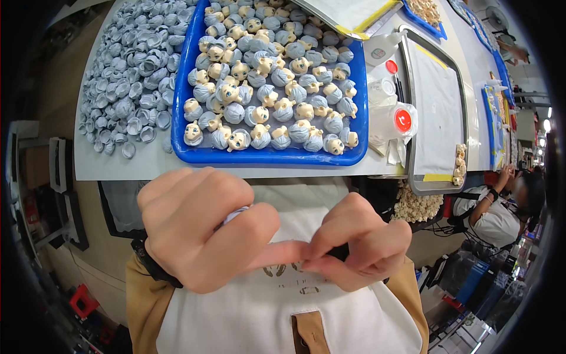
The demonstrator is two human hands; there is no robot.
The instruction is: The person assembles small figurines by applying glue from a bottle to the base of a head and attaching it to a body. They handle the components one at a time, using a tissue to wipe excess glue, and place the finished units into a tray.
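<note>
Both hands meet in front of my chest, just short of the table's front edge. My left hand (203, 230) is closed, with a sliver of a small pale grey-blue piece (232, 217) showing between its curled fingers; the rest of it is hidden. One left digit stretches toward the right fingertips. My right hand (361, 245) is closed in a pinch at that digit's tip, and whatever lies in the pinch is too small to make out. Beyond the hands, a blue tray (265, 157) holds many small doll heads (257, 115) with grey-blue hair and painted faces.
A heap of loose grey-blue hair shells (132, 82) covers the table's left side. Right of the tray stand a white bottle (380, 50) and a red-marked cup (389, 123). A metal tray (436, 112) lies farther right, above a pile of cream parts (417, 203). Another person (495, 212) sits at right.
</note>
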